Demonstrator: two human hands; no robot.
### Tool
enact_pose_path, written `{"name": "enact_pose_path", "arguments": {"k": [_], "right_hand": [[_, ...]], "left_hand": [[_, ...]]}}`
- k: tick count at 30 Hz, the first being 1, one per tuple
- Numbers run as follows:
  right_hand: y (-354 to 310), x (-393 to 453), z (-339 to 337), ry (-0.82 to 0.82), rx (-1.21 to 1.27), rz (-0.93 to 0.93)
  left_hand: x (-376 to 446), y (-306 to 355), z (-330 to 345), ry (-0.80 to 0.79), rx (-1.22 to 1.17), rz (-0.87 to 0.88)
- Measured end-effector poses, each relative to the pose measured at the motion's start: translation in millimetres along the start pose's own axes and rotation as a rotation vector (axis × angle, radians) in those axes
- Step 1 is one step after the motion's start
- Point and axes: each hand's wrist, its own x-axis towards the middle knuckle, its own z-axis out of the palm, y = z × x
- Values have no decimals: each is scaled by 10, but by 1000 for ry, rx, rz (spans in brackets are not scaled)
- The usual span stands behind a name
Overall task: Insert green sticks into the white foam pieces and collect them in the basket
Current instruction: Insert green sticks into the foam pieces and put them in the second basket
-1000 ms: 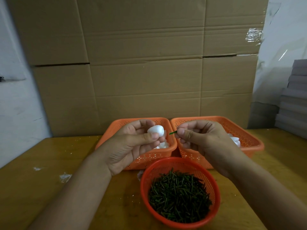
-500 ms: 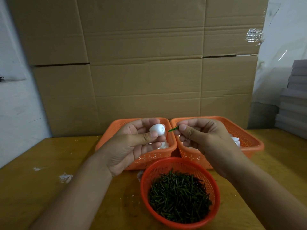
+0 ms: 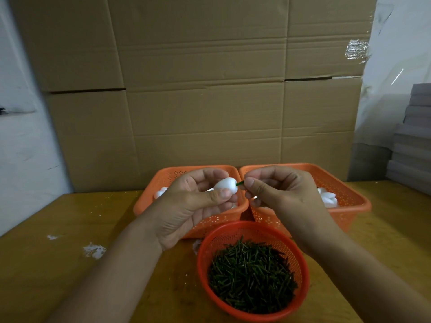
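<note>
My left hand [image 3: 193, 206] holds a white egg-shaped foam piece [image 3: 225, 183] between thumb and fingers, above the left orange basket [image 3: 168, 180]. My right hand [image 3: 277, 194] pinches a short green stick [image 3: 239, 183] whose tip touches the right end of the foam piece. A round red basket [image 3: 253, 231] full of green sticks [image 3: 251, 276] sits nearest me. The right orange basket [image 3: 349, 197] holds a few white foam pieces [image 3: 328, 198].
A wall of cardboard boxes [image 3: 205, 89] stands right behind the baskets. The wooden table [image 3: 58, 271] carries white foam crumbs [image 3: 93, 250] at left. A stack of grey sheets [image 3: 412, 141] rises at the far right edge.
Both hands have drawn together and risen slightly. The green stick's tip, apart from the foam piece before, now meets its right end.
</note>
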Motion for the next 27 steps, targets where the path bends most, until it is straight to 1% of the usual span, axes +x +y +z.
{"name": "enact_pose_path", "arguments": {"k": [3, 7, 18, 22, 27], "right_hand": [[23, 1, -6, 16, -29, -10], [34, -18, 16, -1, 41, 4], [50, -39, 30, 17, -17, -2], [41, -26, 23, -7, -50, 45], [65, -22, 17, -93, -107, 129]], "left_hand": [[-5, 5, 1, 3, -6, 9], [-16, 5, 11, -10, -21, 10], [-13, -4, 25, 8, 13, 13], [-12, 18, 15, 49, 104, 32], [1, 15, 23, 95, 126, 75]]}}
